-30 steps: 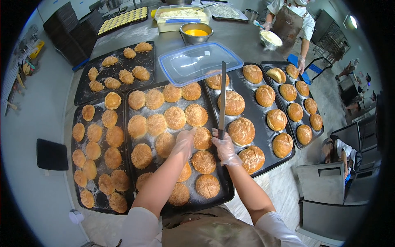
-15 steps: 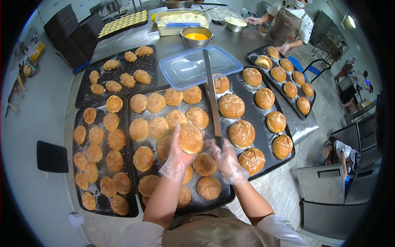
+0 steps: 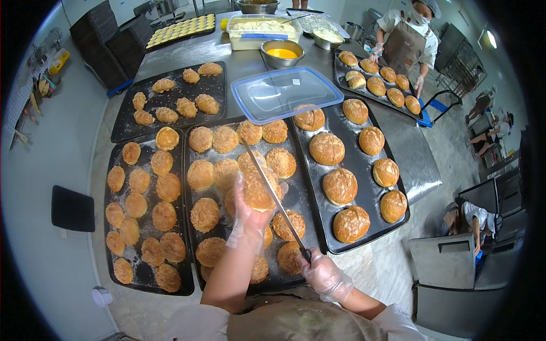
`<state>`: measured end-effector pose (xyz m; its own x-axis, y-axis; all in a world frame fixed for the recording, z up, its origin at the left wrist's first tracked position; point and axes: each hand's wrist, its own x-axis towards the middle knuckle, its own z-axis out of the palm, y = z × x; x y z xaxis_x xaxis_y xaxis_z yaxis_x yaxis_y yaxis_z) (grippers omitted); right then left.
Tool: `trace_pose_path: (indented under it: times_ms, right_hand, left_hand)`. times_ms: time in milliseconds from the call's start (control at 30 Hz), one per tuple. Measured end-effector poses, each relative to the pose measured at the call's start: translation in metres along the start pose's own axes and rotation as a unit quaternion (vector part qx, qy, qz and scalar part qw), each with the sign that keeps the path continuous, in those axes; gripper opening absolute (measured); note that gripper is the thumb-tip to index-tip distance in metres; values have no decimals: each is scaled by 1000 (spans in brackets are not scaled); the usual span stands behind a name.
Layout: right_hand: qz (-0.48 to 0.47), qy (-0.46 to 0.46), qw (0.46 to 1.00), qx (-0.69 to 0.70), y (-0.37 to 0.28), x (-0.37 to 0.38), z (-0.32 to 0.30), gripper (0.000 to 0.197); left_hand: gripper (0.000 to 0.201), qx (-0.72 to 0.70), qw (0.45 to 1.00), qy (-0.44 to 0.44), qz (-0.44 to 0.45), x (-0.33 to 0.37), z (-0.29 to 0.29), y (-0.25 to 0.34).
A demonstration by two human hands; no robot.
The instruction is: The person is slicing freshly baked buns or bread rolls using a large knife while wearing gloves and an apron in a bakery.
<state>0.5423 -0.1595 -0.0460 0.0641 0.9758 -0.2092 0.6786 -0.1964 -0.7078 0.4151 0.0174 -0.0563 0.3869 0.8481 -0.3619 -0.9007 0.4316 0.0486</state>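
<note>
My left hand (image 3: 245, 223), in a clear plastic glove, cups a round crumb-topped bun (image 3: 255, 194) above the middle black tray (image 3: 300, 193). My gloved right hand (image 3: 325, 277) is closed round the black handle of a long bread knife (image 3: 289, 223). Its blade slants across in front of the bun toward the far left; whether it touches the bun I cannot tell. More crumb-topped buns lie on the tray beneath. Larger floury, crackled buns (image 3: 339, 186) fill the tray to the right.
Left stand a tray of smaller buns (image 3: 136, 205) and one of knobbly pastries (image 3: 162, 85). A clear lid (image 3: 284, 91) overlaps the trays' far edge. Behind it are a bowl of yellow liquid (image 3: 282, 53) and a tub of cream (image 3: 264, 27). A co-worker (image 3: 405, 44) stands far right beside another bun tray (image 3: 339, 73).
My right hand has drawn nearer, and the knife has swung from nearly upright beside the bun to slanting across it. The co-worker's bun tray has shifted farther back and left.
</note>
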Motion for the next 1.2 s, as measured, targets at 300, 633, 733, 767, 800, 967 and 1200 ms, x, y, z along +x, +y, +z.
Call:
trace_pose_path:
  times_ms: [300,633,733,767,800,967,1200]
  right_hand:
    - [49,-45,998,16,-28,39,-12,25]
    - [66,-48,995,53,-31,61,-9,29]
    - [22,-31,999,25,-10,41,2,31]
    - [-2,-22,1000,8,-7,32,6,32]
    - [27,-24,999,25,-9,18,4,31]
    - [48,-46,997,-26,-7,25,5,28]
    - [62,-50,992,92,18,36,2,23]
  left_hand:
    - [52,65,994,-84,6,-6,4,-9]
    - [57,190,977,-98,28,-19,-1,-26]
    - [54,131,988,-86,18,-11,-2,-17]
    - [53,95,992,-76,13,-8,-4,-12]
    - [55,74,996,-44,29,-5,-4,-7]
    - [51,137,988,-48,43,-8,-13,-21]
    - [57,80,991,-93,-60,21,-27,-26]
